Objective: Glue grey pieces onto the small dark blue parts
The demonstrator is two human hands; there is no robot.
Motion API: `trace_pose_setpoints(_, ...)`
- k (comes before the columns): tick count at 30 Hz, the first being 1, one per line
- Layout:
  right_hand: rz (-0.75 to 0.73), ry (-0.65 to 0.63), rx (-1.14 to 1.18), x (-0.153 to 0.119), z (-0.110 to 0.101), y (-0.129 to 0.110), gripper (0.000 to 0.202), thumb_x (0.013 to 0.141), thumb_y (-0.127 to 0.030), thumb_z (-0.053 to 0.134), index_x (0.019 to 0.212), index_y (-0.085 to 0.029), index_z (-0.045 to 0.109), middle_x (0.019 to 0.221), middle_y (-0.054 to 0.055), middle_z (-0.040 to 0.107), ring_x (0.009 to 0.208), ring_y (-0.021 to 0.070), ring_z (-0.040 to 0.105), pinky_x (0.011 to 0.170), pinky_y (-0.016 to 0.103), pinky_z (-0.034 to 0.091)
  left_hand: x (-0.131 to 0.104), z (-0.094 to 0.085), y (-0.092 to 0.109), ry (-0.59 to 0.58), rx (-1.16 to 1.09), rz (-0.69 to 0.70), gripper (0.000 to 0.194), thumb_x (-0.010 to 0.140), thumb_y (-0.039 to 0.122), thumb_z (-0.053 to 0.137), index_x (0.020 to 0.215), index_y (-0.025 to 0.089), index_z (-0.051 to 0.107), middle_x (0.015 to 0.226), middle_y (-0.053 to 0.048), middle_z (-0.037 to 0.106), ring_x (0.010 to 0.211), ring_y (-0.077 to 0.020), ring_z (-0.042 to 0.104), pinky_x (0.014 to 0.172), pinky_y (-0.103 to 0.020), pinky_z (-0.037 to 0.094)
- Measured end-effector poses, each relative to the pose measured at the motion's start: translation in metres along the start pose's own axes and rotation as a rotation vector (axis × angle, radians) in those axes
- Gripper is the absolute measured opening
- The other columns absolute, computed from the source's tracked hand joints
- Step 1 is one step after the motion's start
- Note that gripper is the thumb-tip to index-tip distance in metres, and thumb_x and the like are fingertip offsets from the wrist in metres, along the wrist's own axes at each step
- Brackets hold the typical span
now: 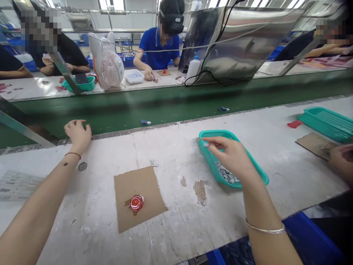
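Note:
My right hand (228,152) is over a teal plastic basket (213,167), thumb and forefinger pinched on a small light-grey piece (206,144). Many similar small grey pieces (226,173) lie in the bottom of the basket, partly hidden by my hand and wrist. At the left, my left hand (78,134) reaches to the edge of the green conveyor belt, its fingers bent and apart, with nothing visible in them. Between my arms, a piece of brown cardboard (138,228) lies on the table, bearing a red round cap (136,202) with shiny wet liquid in and around it.
Two small dark-and-white pieces rest on the green belt (176,110). By my left wrist is a ribbed round cap (82,166). A neighbour's hand (342,160) works at the right beside another teal basket (331,123). Across the belt sit co-workers, a fan (109,64) and a white bottle (193,69).

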State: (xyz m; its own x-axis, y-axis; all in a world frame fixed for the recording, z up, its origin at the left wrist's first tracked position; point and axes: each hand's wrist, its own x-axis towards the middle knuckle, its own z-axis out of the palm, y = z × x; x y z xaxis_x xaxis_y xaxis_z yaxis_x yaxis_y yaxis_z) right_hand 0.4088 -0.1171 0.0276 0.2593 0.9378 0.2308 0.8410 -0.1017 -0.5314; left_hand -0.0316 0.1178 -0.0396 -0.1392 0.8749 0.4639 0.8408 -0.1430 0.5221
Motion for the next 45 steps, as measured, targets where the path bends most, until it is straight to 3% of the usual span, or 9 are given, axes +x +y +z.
trace_pose_setpoints(5,-0.239,-0.337,0.227,0.014,0.052,-0.063,0.025,0.080,-0.012,0.050,0.088,-0.018,0.074,0.091,0.005,0.074,0.081,0.0185,0.068,0.072,0.028,0.052,-0.008,0.032,0.057,-0.189,0.003,0.289,0.026,0.086,0.021,0.048,0.106,0.012,0.062,0.127,-0.020,0.052,0.126,-0.0368,0.038,0.106,-0.054,0.025)
trace_pose_setpoints(9,-0.266,-0.461,0.185,0.018,0.099,-0.068,0.025,0.073,-0.002,0.052,0.077,-0.014,0.073,0.078,0.005,0.071,0.069,0.0159,0.065,0.065,0.025,0.048,-0.019,0.054,0.097,-0.384,-0.042,0.464,0.032,0.088,0.019,0.045,0.115,0.013,0.061,0.134,-0.017,0.051,0.127,-0.0330,0.041,0.108,-0.047,0.028)
trace_pose_setpoints(14,-0.292,-0.425,0.176,0.014,0.114,-0.054,0.029,0.072,0.004,0.050,0.075,-0.013,0.073,0.091,0.009,0.067,0.072,0.0150,0.062,0.068,0.026,0.048,-0.025,0.078,0.120,-0.472,-0.108,0.415,0.038,0.088,0.015,0.046,0.123,0.014,0.059,0.140,-0.015,0.049,0.124,-0.0324,0.043,0.106,-0.046,0.033)
trace_pose_setpoints(20,-0.275,-0.379,0.208,0.015,0.113,-0.045,0.031,0.080,0.003,0.050,0.095,-0.015,0.071,0.095,0.006,0.072,0.081,0.0155,0.066,0.073,0.026,0.050,-0.017,0.084,0.119,-0.470,-0.330,0.196,0.016,0.080,0.012,0.058,0.092,0.015,0.069,0.108,-0.015,0.065,0.111,-0.0338,0.052,0.100,-0.047,0.038)
trace_pose_setpoints(26,-0.263,-0.308,0.171,0.012,0.116,-0.042,0.019,0.085,-0.006,0.057,0.098,-0.015,0.068,0.097,0.007,0.070,0.083,0.0161,0.065,0.076,0.027,0.051,-0.027,0.067,0.122,-0.426,-0.739,-0.115,0.020,0.090,0.020,0.051,0.104,0.013,0.064,0.104,-0.013,0.069,0.091,-0.0216,0.066,0.083,-0.034,0.051)
trace_pose_setpoints(29,-0.258,-0.272,0.116,0.008,0.120,-0.043,0.014,0.085,-0.016,0.063,0.098,-0.013,0.067,0.094,0.010,0.068,0.082,0.0191,0.065,0.074,0.030,0.051,-0.050,0.046,0.125,-0.476,-0.925,-0.211,0.027,0.096,0.021,0.041,0.112,0.012,0.060,0.114,-0.014,0.068,0.093,-0.0156,0.068,0.083,-0.028,0.054)
trace_pose_setpoints(35,-0.323,-0.274,0.066,0.002,0.124,-0.046,0.019,0.086,-0.006,0.055,0.094,-0.015,0.070,0.094,0.008,0.069,0.087,0.0202,0.065,0.080,0.031,0.049,-0.109,-0.008,0.117,-0.672,-1.485,-0.609,0.016,0.090,0.016,0.057,0.103,0.013,0.066,0.118,-0.010,0.070,0.085,-0.0104,0.069,0.079,-0.018,0.055)
trace_pose_setpoints(42,-0.372,-0.325,0.064,0.003,0.119,-0.050,0.018,0.085,-0.008,0.058,0.095,-0.015,0.072,0.095,0.008,0.071,0.086,0.0212,0.067,0.080,0.032,0.052,-0.163,-0.052,0.103,-0.720,-1.391,-0.566,0.016,0.085,0.022,0.067,0.100,0.017,0.064,0.118,-0.009,0.068,0.108,-0.0209,0.064,0.089,-0.028,0.053)
trace_pose_setpoints(45,-0.383,-0.332,0.049,0.004,0.116,-0.052,0.019,0.088,-0.011,0.056,0.096,-0.016,0.073,0.096,0.008,0.072,0.086,0.0213,0.068,0.080,0.032,0.052,-0.179,-0.058,0.094,-0.675,-1.310,-0.514,0.014,0.085,0.026,0.068,0.097,0.019,0.065,0.108,-0.005,0.068,0.100,-0.0186,0.065,0.084,-0.027,0.052)
